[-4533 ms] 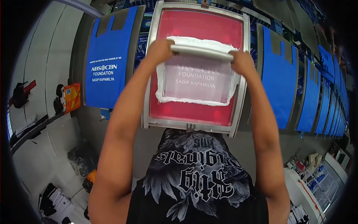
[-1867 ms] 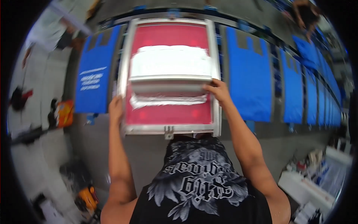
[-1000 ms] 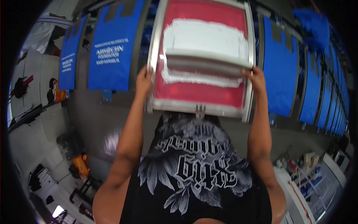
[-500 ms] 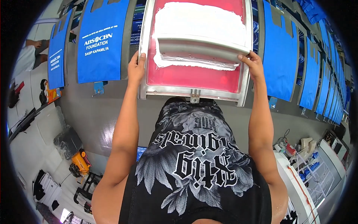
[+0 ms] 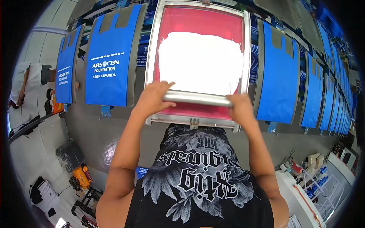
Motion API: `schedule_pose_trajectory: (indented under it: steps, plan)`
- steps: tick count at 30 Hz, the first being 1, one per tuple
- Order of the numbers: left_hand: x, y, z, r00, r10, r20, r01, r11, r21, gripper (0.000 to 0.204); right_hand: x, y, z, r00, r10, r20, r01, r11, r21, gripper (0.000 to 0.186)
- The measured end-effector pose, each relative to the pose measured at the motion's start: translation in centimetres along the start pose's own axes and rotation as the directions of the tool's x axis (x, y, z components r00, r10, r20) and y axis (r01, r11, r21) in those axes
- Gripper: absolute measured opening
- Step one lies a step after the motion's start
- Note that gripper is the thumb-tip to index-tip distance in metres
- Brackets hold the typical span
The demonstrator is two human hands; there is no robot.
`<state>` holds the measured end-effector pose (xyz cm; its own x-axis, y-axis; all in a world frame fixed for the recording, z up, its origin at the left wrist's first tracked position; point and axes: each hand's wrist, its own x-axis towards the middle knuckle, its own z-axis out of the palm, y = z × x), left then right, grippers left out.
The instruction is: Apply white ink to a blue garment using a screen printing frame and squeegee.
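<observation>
A metal-framed printing screen (image 5: 247, 53) with red mesh lies in front of me. White ink (image 5: 199, 62) covers much of its mesh. Across the near part of the ink rests a silver squeegee (image 5: 197, 97). My left hand (image 5: 152, 99) is closed around its left end, fingers over the top and thumb below. At the opposite end, my right hand (image 5: 241, 108) grips it too, slightly blurred. What lies beneath the screen is hidden.
Blue bags with white print, such as this left one (image 5: 110, 57), lie flat on boards beside the screen. More blue bags (image 5: 279, 72) line up to the right. Behind on the left stands an orange machine (image 5: 80, 176). A person (image 5: 32, 79) is at far left.
Both hands have left the screen's side rails and taken hold of the squeegee's ends. The squeegee has tilted, its bar now nearer me. The screen and bags appear lower in the view.
</observation>
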<state>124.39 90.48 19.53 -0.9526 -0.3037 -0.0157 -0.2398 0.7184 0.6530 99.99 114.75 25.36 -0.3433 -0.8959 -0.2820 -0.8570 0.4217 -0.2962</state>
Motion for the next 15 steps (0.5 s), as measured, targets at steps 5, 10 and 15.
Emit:
schedule_pose_trajectory:
  steps: [5, 10, 15]
  plan:
    - [6.1, -0.7, -1.7, 0.990, -0.112, 0.079, 0.103, 0.988, 0.119, 0.033, 3.8, 2.9, -0.5, 0.996, 0.006, -0.088, -0.003, 0.999, 0.039, 0.036]
    - [12.5, -5.3, 0.8, 0.945, 0.060, -0.321, 0.016, 0.973, 0.230, 0.035, 13.5, 6.0, 0.4, 0.920, -0.130, -0.371, 0.052, 0.975, -0.214, 0.030]
    - [7.4, -4.1, 2.7, 0.983, -0.035, -0.180, 0.068, 0.981, 0.180, 0.038, 8.8, 3.6, 2.7, 0.997, -0.008, -0.079, -0.009, 0.975, -0.222, 0.035]
